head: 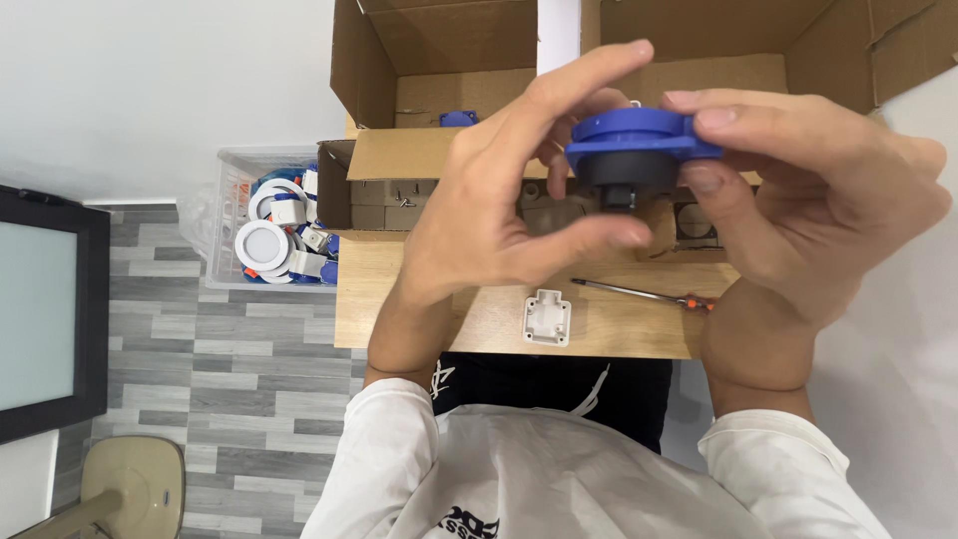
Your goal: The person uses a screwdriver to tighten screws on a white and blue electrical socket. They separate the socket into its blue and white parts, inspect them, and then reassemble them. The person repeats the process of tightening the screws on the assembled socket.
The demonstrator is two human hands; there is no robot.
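From the head view, we hold a round blue fixture with a dark body (pixel 639 150) up in the air above the table (pixel 419 299), between both hands. Our right hand (pixel 808 200) is closed around its right side, fingers over the blue rim and thumb pressing underneath. Our left hand (pixel 509 200) is half open: the forefinger stretches over the top of the rim, the thumb curls below the dark body, and the other fingers seem to touch the back, though we cannot tell how firmly.

We judge the main risk to be a slip. The piece hangs well above the table on fingertips alone, and the small dark stub under it offers little to hold. If the left thumb pushes while the right loosens, the fixture could drop onto the white plastic box (pixel 547 317) or the screwdriver (pixel 639 292) lying on the near part of the table.

Around us, open cardboard boxes (pixel 439 60) crowd the far side of the table, one with a blue part (pixel 457 118) inside, leaving little bare wood. To the left, on the floor, stands a clear bin (pixel 232 165) of white and blue round fixtures (pixel 262 245). A dark framed panel (pixel 45 309) leans further left. Our own hands hide the middle of the table.
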